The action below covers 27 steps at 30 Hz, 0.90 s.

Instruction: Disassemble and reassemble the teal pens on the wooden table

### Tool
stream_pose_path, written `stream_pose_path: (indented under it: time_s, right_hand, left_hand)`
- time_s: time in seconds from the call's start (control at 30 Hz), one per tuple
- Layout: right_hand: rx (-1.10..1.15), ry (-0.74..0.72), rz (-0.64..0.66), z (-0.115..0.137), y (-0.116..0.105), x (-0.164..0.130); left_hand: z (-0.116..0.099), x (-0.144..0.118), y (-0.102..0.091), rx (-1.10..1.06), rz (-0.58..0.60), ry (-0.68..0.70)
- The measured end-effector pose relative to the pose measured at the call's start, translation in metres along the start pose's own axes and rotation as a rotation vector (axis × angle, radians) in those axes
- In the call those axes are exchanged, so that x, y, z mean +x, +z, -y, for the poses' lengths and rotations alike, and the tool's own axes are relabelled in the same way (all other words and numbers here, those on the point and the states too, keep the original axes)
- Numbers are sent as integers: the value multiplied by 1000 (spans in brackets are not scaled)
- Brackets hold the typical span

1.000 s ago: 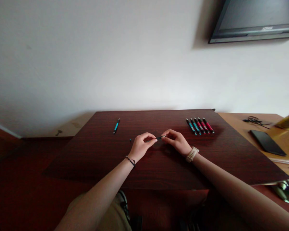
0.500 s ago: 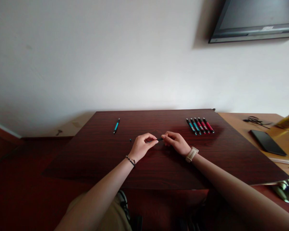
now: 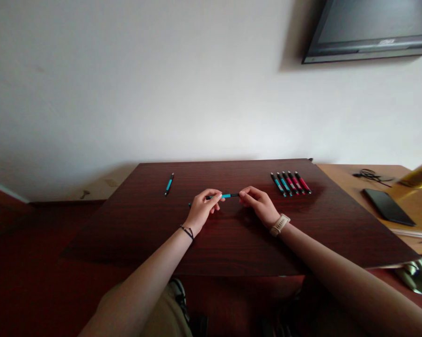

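Observation:
Above the middle of the dark table, a blue-and-black pen (image 3: 226, 195) stretches level between my two hands. My left hand (image 3: 204, 208) pinches its left part between thumb and fingers, with the blue barrel showing just beyond the thumb. At the pen's black right end, my right hand (image 3: 260, 203) has its fingertips closed on it. Beside my left hand, a tiny dark piece with a blue tint (image 3: 189, 204) lies on the table, partly hidden. Another blue-and-black pen (image 3: 169, 184) rests alone at the far left.
Several blue and red pens (image 3: 290, 183) lie in a slanted row at the table's (image 3: 232, 248) back right. On a lighter side table (image 3: 340, 175) are a black phone (image 3: 388, 206), a coiled cable (image 3: 372, 175) and a yellow object (image 3: 419, 176). A screen (image 3: 372, 32) hangs on the wall.
My hands have moved slightly apart and up. A blue barrel now shows between them, where before only a dark part was visible.

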State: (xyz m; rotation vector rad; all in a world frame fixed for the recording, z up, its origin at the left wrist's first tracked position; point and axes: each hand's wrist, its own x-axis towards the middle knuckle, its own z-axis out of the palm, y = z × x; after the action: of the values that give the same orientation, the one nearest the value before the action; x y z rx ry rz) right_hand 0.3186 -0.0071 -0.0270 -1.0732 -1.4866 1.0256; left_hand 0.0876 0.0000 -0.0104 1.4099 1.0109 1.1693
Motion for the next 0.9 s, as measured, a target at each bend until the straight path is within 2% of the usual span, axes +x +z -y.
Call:
stream_pose_path:
  time_s: [0.23, 0.4, 0.6, 0.77, 0.9]
  right_hand:
    - [37, -26, 73, -2, 0, 0]
    - [-22, -29, 99, -1, 0, -1]
    - [-103, 15, 114, 4, 2, -3]
    - [-104, 6, 110, 5, 4, -2]
    - [-2, 10, 93, 3, 5, -2]
  left_hand:
    - [1, 0, -2, 26, 40, -23]
    - [2, 0, -3, 23, 30, -37]
    - [3, 0, -3, 16, 79, -29]
    - [2, -1, -2, -2, 44, -23]
    - [2, 0, -1, -36, 3, -29]
